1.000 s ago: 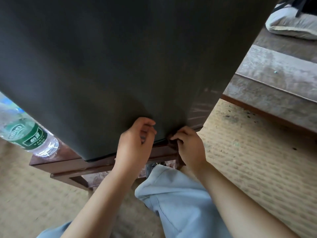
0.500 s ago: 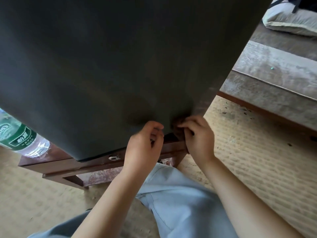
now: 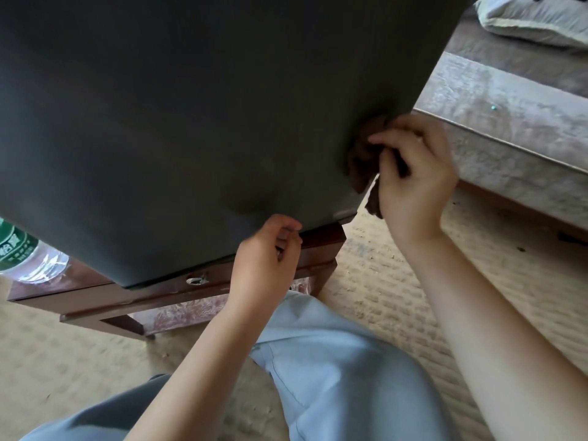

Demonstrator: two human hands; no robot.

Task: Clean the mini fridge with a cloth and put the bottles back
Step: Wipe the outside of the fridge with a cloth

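The dark grey mini fridge [image 3: 197, 116] fills the upper frame, with its door face toward me, standing on a low brown wooden table [image 3: 321, 240]. My right hand [image 3: 413, 183] grips a bunched brown cloth [image 3: 362, 157] against the fridge's right edge. My left hand [image 3: 267, 262] sits at the fridge's bottom edge with its fingers curled; whether it grips that edge I cannot tell. A clear water bottle [image 3: 22, 256] with a green label stands on the table at the far left, mostly cut off by the frame.
My knee in light blue trousers [image 3: 334, 370] is just below the table. Woven beige matting [image 3: 397, 297] covers the floor. A raised wooden step [image 3: 509, 122] runs along the right, with a pale cushion [image 3: 534, 20] at the top right.
My right hand has risen from the fridge's bottom corner up along its right edge, bringing the brown cloth into view. My left hand stayed at the bottom edge.
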